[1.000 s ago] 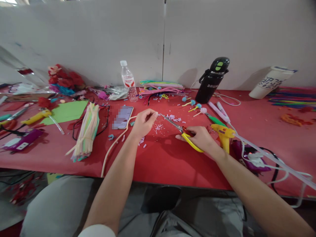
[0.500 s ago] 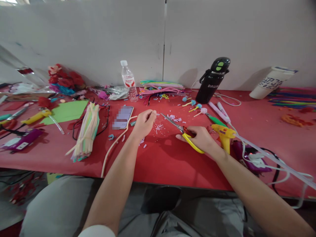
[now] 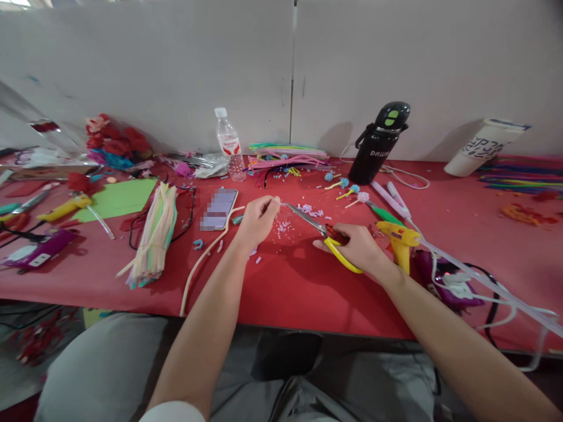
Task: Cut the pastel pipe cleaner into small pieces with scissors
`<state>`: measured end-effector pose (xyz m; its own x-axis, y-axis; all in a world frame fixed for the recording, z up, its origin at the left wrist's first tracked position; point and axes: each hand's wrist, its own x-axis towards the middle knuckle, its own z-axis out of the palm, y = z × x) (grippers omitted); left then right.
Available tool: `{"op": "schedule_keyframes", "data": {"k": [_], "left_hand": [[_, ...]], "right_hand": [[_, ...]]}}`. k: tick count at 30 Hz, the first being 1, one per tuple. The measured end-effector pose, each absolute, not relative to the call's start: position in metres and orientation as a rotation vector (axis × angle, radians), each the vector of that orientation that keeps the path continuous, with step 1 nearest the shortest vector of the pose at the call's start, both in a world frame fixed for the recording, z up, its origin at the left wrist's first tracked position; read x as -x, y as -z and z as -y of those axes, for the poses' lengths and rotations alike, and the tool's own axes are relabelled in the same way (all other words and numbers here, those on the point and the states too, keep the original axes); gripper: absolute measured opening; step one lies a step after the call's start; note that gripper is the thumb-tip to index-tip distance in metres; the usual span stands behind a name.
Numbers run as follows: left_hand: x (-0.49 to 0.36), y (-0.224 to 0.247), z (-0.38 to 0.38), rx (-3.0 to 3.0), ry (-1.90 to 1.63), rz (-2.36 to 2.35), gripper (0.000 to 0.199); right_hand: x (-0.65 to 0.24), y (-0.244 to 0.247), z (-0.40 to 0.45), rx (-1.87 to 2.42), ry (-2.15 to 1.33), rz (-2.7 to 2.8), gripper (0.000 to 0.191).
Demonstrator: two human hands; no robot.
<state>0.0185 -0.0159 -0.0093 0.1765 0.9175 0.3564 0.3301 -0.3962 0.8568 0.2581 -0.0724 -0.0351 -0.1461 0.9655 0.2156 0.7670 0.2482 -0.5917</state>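
Observation:
My right hand (image 3: 354, 246) is closed round the yellow and red handles of a pair of scissors (image 3: 336, 253). The blades point left, their tips close to the fingertips of my left hand (image 3: 259, 218). In a pinch, my left hand holds a small pale pink piece (image 3: 282, 204), which sticks out at the blade tips; it looks like a bit of pipe cleaner. Below the blades lie tiny pink clippings (image 3: 284, 230), with larger pink cut pieces (image 3: 310, 210) just behind. Several fluffy pompom heads on short stems (image 3: 353, 190) lie beyond the scissors.
A phone (image 3: 220, 209) and a bundle of pale pipe cleaners (image 3: 153, 237) lie on the left. Behind stand a plastic bottle (image 3: 229, 143) and a black flask (image 3: 379, 143). A yellow glue gun (image 3: 399, 239) with cables is right of my right hand. A paper cup (image 3: 481, 146) leans far right.
The scissor tips have come up against the small pink piece at my left fingertips. Both hands otherwise stay almost where they were.

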Motion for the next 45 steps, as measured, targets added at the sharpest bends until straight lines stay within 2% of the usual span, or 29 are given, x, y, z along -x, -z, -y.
{"op": "schedule_keyframes", "data": {"k": [19, 29, 45], "left_hand": [[-0.0188, 0.0095, 0.0161, -1.839, -1.201, -1.142, 0.041], [-0.0171, 0.0084, 0.0161, -1.849, -1.218, -1.084, 0.037], [-0.0168, 0.0092, 0.0156, -1.839, -1.229, -1.04, 0.035]], "right_hand": [[-0.2618, 0.0453, 0.0658, 1.548, -0.435, 1.983, 0.06], [-0.2592, 0.0383, 0.0711, 1.542, -0.478, 1.939, 0.054], [-0.2609, 0.0423, 0.0685, 1.543, -0.504, 1.958, 0.059]]}}
